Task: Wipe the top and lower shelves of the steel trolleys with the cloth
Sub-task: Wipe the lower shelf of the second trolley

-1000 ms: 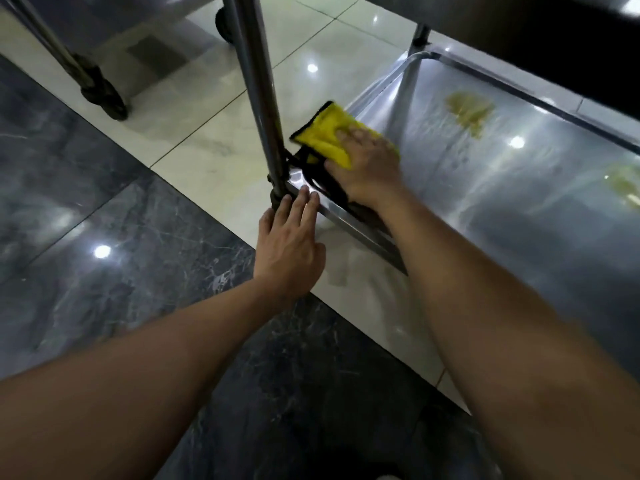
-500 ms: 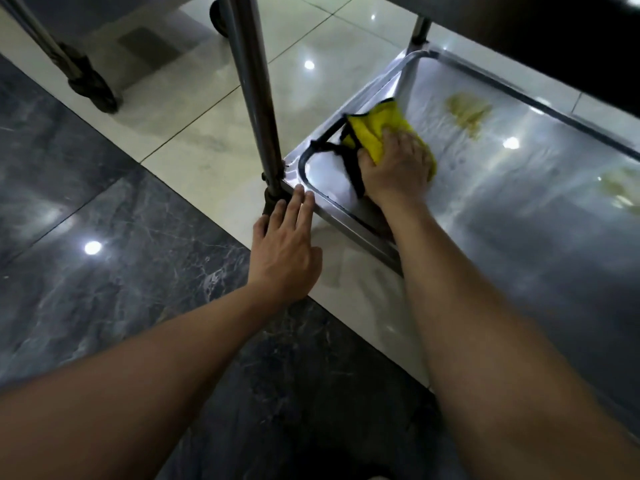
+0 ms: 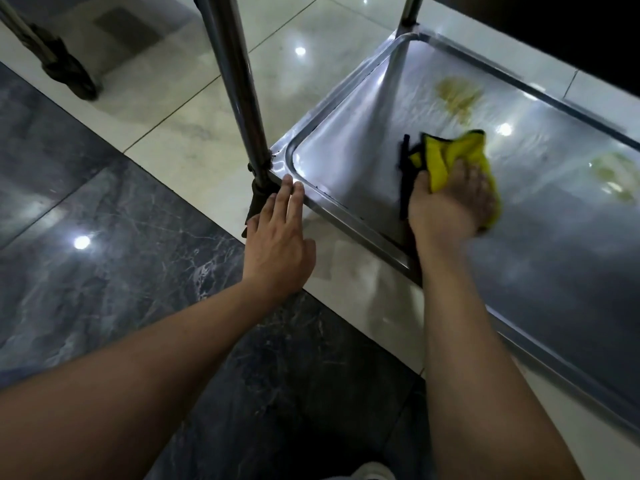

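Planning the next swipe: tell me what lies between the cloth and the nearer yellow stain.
Head view: only bare wet steel of the lower shelf between cloth and stain.

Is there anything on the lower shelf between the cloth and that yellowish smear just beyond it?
Nothing visible: bare steel shelf lies between the cloth under the right hand and the smear.
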Motion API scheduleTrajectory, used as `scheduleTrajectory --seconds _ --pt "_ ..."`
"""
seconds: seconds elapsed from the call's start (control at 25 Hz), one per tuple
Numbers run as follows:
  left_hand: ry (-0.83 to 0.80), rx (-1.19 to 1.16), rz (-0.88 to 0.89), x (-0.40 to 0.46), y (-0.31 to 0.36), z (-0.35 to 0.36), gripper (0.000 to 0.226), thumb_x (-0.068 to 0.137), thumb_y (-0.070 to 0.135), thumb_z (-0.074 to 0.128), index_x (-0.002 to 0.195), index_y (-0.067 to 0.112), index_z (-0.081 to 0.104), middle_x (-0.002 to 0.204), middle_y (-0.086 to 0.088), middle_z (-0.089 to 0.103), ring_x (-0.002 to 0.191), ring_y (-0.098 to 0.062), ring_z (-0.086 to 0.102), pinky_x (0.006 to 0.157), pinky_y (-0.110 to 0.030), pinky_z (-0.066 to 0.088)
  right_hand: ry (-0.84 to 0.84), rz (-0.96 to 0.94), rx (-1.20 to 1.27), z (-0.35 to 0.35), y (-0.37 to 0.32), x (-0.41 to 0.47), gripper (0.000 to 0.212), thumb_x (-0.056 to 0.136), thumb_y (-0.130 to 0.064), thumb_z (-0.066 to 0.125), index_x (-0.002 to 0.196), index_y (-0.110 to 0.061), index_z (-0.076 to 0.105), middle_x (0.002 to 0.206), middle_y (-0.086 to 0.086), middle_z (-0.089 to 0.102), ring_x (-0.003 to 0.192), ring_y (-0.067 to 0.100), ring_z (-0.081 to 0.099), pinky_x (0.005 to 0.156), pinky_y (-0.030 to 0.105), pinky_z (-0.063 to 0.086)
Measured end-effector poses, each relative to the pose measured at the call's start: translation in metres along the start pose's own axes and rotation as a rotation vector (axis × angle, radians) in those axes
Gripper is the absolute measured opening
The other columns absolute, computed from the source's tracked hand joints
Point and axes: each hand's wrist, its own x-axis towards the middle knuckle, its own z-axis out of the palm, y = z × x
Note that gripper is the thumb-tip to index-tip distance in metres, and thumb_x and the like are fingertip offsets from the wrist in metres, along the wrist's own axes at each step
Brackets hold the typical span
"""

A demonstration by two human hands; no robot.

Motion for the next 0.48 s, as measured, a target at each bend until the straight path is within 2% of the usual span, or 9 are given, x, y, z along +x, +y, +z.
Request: scheduleTrajectory --seconds 0.16,0.28,0.4,0.48 --pt "-0.020 0.014 0.010 0.001 -0.002 -0.003 0.086 0.090 0.025 0.053 0.161 0.019 0.005 0.170 0.000 -0.001 0.155 -0.025 0.009 0.119 -0.047 0.023 -0.201 -0.389 0.062 0.026 -0.079 0.011 0.067 0.095 -0.052 0.050 0.152 -0.019 0.040 0.160 0.008 0.036 0.150 0.024 0.025 0.123 0.040 0.010" --pt "-0.046 0.036 0.031 0.002 -0.006 -0.004 0.086 0.092 0.027 0.051 0.162 0.021 0.000 0.170 0.001 -0.006 0.156 -0.025 0.005 0.121 -0.048 0.019 -0.344 -0.512 0.045 0.027 -0.111 0.035 0.068 0.095 -0.053 0.050 0.153 -0.021 0.038 0.161 0.008 0.033 0.151 0.025 0.023 0.124 0.043 0.009" --pt "-0.051 0.032 0.023 0.001 -0.006 -0.003 0.087 0.092 0.027 0.050 0.162 0.021 -0.003 0.170 0.002 -0.009 0.156 -0.024 0.005 0.120 -0.046 0.020 -0.326 -0.681 0.028 0.026 -0.105 0.002 0.065 0.093 -0.052 0.051 0.151 -0.023 0.042 0.158 0.005 0.039 0.147 0.024 0.031 0.122 0.042 0.018" --pt "-0.040 0.062 0.017 -0.003 -0.006 -0.004 0.086 0.092 0.028 0.049 0.162 0.019 -0.001 0.170 0.000 -0.009 0.156 -0.025 0.008 0.118 -0.046 0.022 -0.337 -0.811 0.068 0.027 -0.094 -0.025 0.063 0.094 -0.053 0.052 0.151 -0.025 0.043 0.157 0.003 0.040 0.148 0.022 0.031 0.122 0.043 0.019"
